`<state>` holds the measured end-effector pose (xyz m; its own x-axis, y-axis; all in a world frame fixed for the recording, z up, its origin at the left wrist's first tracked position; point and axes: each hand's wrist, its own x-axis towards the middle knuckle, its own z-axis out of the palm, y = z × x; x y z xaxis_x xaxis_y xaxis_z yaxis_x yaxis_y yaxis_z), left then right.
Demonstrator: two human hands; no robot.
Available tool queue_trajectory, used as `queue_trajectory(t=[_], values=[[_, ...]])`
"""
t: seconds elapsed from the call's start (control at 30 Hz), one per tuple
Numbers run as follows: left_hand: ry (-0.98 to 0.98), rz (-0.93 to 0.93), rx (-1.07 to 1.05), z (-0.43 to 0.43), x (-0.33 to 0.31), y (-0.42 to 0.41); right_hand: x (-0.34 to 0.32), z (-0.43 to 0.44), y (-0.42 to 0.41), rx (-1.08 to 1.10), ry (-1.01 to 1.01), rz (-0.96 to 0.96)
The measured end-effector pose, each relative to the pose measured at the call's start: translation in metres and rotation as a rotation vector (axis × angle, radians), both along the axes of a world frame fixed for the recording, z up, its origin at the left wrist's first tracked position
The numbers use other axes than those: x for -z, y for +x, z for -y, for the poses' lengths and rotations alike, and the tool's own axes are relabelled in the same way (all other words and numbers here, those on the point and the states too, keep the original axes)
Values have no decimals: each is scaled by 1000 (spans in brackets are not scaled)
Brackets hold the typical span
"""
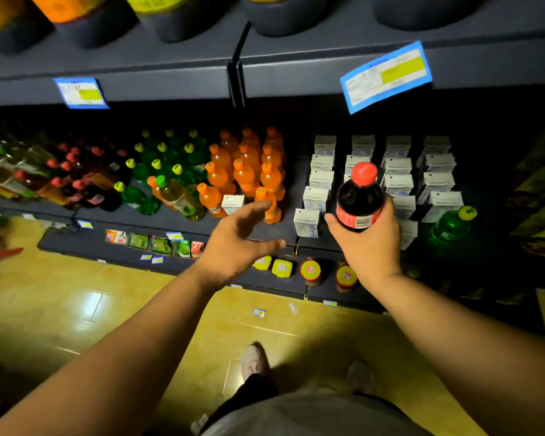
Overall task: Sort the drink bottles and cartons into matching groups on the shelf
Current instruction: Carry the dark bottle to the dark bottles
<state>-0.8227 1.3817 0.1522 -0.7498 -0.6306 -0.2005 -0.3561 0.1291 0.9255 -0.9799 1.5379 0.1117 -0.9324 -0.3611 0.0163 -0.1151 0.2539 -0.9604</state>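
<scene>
Gripping the lower body of a dark soda bottle (359,199), the right hand (368,247) carries it upright in the air, just in front of the white cartons (397,171).

Left hand (236,243): spread and holding nothing, fingers reaching toward the shelf (177,221), near a stray carton (233,203) that stands among the orange bottles (249,165).

Handling, soda bottle: it looks full, so probably fairly heavy for its size. The plastic is likely stiff enough to resist a firm squeeze and unlikely to break if knocked. The glossy sides and label could slip in a loose grip. The best hold is judged to be round the body at or above the label. The narrow neck gives less control.

Appearance, soda bottle: near-black liquid, red screw cap, red label band low on the body with a barcode facing the camera.

Shelf, further back: green bottles (161,158) stand left of the orange group. One pale yellow bottle (178,196) is tilted between the two groups. One green bottle (450,228) stands at the right end of the cartons.

Red-capped dark bottles (76,174) stand well to the left. They appear to be the matching group.
</scene>
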Motion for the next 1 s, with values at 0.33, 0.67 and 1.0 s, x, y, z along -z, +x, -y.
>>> queue_trajectory(t=[0.33,0.67,1.0], values=[[49,-102,-10,115,26,75,5,76,58,48,52,-65],[61,-106,142,243,30,157,-8,163,150,216,44,-84],[69,-112,170,277,27,155,-15,193,176,218,44,-88]])
